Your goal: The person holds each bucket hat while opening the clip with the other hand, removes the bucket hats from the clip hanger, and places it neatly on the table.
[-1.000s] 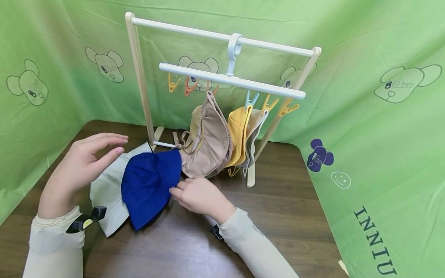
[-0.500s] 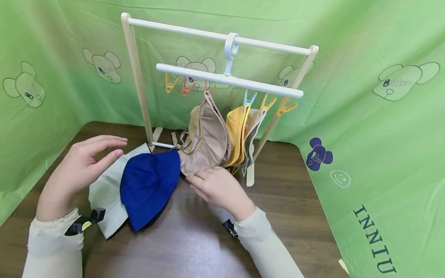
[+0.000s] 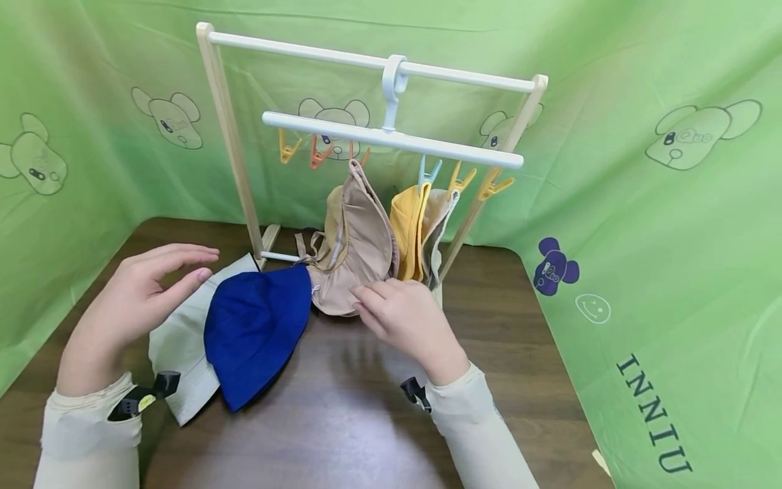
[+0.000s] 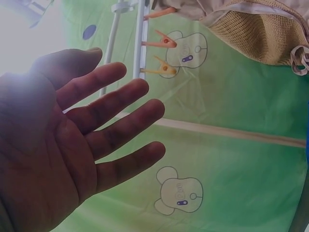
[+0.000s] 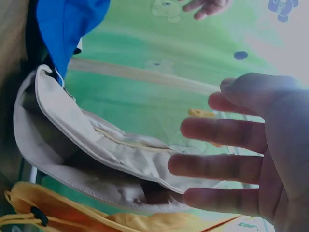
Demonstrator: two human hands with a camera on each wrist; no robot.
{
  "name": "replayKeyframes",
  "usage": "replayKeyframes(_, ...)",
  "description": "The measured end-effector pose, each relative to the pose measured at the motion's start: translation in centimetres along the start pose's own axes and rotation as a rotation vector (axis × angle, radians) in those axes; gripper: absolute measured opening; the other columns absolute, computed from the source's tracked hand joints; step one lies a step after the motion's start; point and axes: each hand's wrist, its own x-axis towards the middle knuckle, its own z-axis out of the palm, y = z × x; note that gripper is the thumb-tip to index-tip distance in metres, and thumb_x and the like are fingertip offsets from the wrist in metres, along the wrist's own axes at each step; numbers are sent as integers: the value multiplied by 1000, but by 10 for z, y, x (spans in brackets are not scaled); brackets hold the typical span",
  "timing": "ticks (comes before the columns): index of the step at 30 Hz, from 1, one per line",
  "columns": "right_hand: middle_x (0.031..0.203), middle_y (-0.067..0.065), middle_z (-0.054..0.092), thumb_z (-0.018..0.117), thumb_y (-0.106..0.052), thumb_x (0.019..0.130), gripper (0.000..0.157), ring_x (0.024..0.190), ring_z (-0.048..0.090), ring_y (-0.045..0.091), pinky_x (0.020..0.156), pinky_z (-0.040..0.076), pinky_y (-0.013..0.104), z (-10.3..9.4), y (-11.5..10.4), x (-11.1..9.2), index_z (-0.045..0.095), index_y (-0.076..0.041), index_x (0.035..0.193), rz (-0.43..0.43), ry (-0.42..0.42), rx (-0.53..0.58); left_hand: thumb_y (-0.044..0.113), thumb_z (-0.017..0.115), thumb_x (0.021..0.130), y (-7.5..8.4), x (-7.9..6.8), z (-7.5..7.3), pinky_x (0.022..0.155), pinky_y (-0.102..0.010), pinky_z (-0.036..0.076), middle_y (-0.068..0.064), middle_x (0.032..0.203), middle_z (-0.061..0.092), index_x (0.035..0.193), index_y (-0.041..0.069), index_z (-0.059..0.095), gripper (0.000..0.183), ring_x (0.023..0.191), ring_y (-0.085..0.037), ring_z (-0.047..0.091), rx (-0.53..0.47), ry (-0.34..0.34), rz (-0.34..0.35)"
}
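My left hand [image 3: 131, 292] hovers with relaxed fingers above a pale bucket hat [image 3: 183, 360] on the table. Its spread fingers [image 4: 130, 116] hold nothing in the left wrist view. A dark blue bucket hat [image 3: 256, 333] lies partly over the pale one. My right hand [image 3: 411, 322] is in front of a hanging beige sun hat [image 3: 366, 238] with tie strings, overlapping its lower brim in the head view. In the right wrist view the right fingers [image 5: 217, 166] extend toward the beige brim [image 5: 96, 181], with nothing gripped.
A wooden rack [image 3: 227, 136] carries a white clip hanger [image 3: 348, 134]. A yellow hat [image 3: 405, 221] and a greyish hat [image 3: 441, 210] hang to the right of the beige one. Orange clips [image 3: 318, 155] and yellow clips [image 3: 496, 189] line the bar. Green cloth [image 3: 641, 224] surrounds the table.
My right hand has moved from the blue hat's edge rightward and slightly up to the beige hat's brim. The left hand stays nearly still, and the head view has shifted slightly.
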Motion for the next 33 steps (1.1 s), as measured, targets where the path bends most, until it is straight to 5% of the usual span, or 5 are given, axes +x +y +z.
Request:
replayKeyframes(12,82,-2,74,65,-28,98,19,68,71,20,53,53,36,-6,14,-7,74,-14,106,236,95,-34,1,74,91,0,1,2,97,-2,36,1,123,71,124,18,74,37,119,13,53,2,-23,7)
replayKeyframes(26,93,0,78,65,-31,99,21,67,72,23,49,50,42,-4,21,-11,78,-16,105,523,41,5,1,73,92,-1,1,8,98,-3,35,-3,122,72,122,15,74,33,119,15,51,5,-38,15)
replayKeyframes(33,94,0,78,66,-33,99,22,74,74,24,51,51,43,-6,22,-11,77,-16,108,590,28,20,2,74,91,-2,3,15,98,-3,36,-2,121,72,121,13,74,32,118,15,52,2,-32,15)
